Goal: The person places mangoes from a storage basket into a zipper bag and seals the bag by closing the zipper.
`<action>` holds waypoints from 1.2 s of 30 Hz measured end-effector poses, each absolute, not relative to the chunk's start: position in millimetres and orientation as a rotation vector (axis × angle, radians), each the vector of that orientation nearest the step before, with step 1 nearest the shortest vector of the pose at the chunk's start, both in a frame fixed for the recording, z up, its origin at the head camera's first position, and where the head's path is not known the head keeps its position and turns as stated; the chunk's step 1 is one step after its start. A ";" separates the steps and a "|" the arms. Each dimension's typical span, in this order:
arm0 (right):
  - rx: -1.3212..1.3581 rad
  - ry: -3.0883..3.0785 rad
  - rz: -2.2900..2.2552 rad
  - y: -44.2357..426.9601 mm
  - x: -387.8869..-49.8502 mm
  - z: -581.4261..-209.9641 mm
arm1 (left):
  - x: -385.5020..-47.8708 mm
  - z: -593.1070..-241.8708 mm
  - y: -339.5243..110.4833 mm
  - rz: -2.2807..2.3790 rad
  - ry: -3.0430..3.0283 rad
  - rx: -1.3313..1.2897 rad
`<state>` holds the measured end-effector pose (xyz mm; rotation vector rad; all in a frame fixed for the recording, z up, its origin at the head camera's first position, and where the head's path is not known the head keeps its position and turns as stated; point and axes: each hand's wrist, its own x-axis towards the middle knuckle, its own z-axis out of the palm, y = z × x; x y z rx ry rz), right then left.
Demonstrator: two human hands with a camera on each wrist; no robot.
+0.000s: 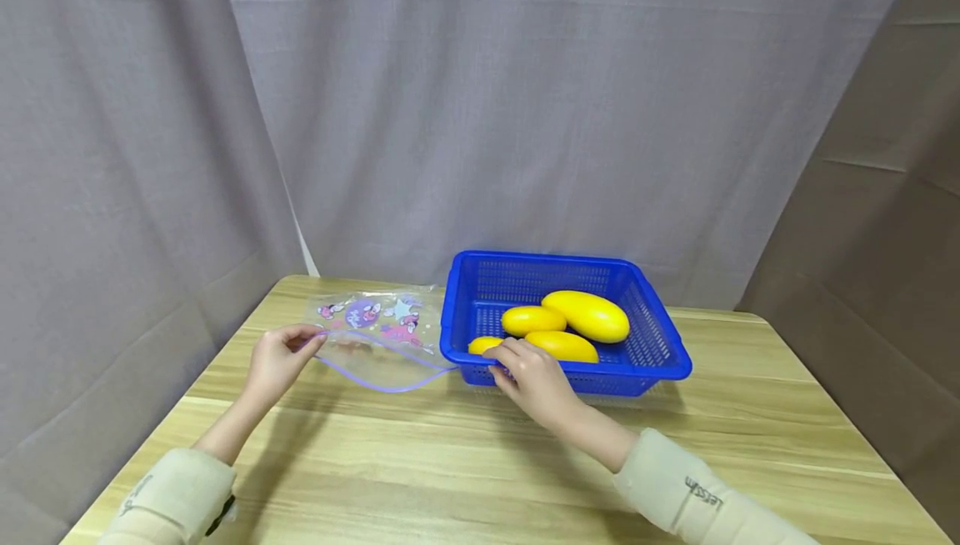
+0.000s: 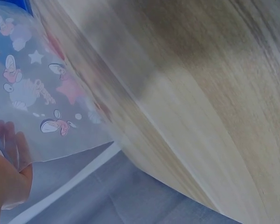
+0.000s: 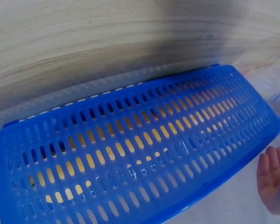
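My left hand (image 1: 279, 359) pinches the purple-edged mouth of a clear zip bag (image 1: 405, 370) printed with pink and white cartoon figures. In the left wrist view, the fingers (image 2: 19, 144) show through the bag's plastic. A blue slotted plastic basket (image 1: 660, 353) stands to the right of the bag. Several smooth yellow oval fruits (image 1: 588, 316), mango-like in shape, lie in it. Over the basket's near rim reaches my right hand (image 1: 536, 378), its fingertips by the leftmost yellow fruit (image 1: 482, 345). That fruit is partly hidden by the hand and rim.
Both the basket and the bag lie on a light wooden table (image 1: 420, 462), toward its back edge. Grey curtains (image 1: 525, 112) hang behind the table and along both sides. The bag's right end meets the basket's left side.
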<state>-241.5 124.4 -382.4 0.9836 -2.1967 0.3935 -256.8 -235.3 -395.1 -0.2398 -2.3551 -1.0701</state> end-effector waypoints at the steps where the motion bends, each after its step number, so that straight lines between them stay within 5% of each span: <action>1: 0.974 -2.219 0.407 125.3 -241.5 -381.7 | -257.2 -394.9 -235.4 -1.072 -2.353 -0.242; 36: 0.674 -2.920 0.789 140.7 -274.8 -346.7 | -254.3 -391.4 -231.6 -1.124 -2.350 -0.266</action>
